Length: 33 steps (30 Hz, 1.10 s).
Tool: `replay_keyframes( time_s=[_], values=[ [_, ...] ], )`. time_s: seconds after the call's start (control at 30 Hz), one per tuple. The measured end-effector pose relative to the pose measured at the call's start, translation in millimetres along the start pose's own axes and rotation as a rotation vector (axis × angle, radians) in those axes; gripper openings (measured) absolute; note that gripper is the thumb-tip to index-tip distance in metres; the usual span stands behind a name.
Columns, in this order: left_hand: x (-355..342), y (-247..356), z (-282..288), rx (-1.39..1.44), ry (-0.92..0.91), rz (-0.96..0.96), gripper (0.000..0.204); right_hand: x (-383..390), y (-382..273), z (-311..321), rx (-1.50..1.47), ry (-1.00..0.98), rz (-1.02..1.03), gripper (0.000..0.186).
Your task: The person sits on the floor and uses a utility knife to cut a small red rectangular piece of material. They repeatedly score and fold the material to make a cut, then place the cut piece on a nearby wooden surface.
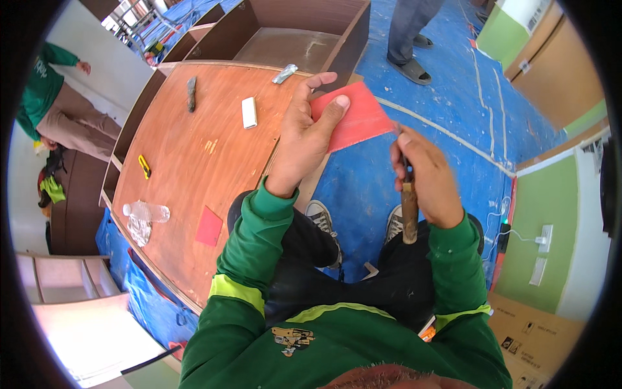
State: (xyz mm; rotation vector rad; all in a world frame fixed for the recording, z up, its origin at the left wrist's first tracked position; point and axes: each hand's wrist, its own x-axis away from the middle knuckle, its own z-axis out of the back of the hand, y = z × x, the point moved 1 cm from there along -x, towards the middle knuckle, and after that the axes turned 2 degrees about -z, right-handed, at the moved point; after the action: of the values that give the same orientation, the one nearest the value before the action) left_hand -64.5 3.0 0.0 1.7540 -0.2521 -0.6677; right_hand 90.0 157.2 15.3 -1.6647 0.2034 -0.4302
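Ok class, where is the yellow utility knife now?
In the head view, the yellow utility knife lies at left on the wooden panel, beyond the clear plastic bottle.

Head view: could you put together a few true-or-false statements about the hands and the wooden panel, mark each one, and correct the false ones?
1. The left hand holds a red sheet. True.
2. The right hand is empty. False: it grips a brown-handled tool.
3. A white block rests on the wooden panel. True.
4. The wooden panel has no red piece on it. False: a red piece lies there.
5. A yellow-and-black cutter is on the wooden panel. True.
6. The person's sleeves are red. False: they are green.
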Motion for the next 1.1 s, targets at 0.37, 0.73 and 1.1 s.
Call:
replay_keyframes(
  time_s=[0.37,0.73,1.1],
  values=[
    [-4.0,-15.4,6.1,-0.140,0.232,-0.213,0.034,1.5,18.1,-29.7,-0.209,-0.196,-0.086,0.052],
    [2.1,-12.5,0.1,-0.077,0.224,-0.136,0.031,-1.3,20.1,-38.0,-0.268,-0.264,-0.135,0.052],
    [4.0,-16.2,-2.6,-0.106,0.203,-0.172,0.031,-2.3,23.1,-38.8,-0.251,-0.245,-0.127,0.051]
  ],
)
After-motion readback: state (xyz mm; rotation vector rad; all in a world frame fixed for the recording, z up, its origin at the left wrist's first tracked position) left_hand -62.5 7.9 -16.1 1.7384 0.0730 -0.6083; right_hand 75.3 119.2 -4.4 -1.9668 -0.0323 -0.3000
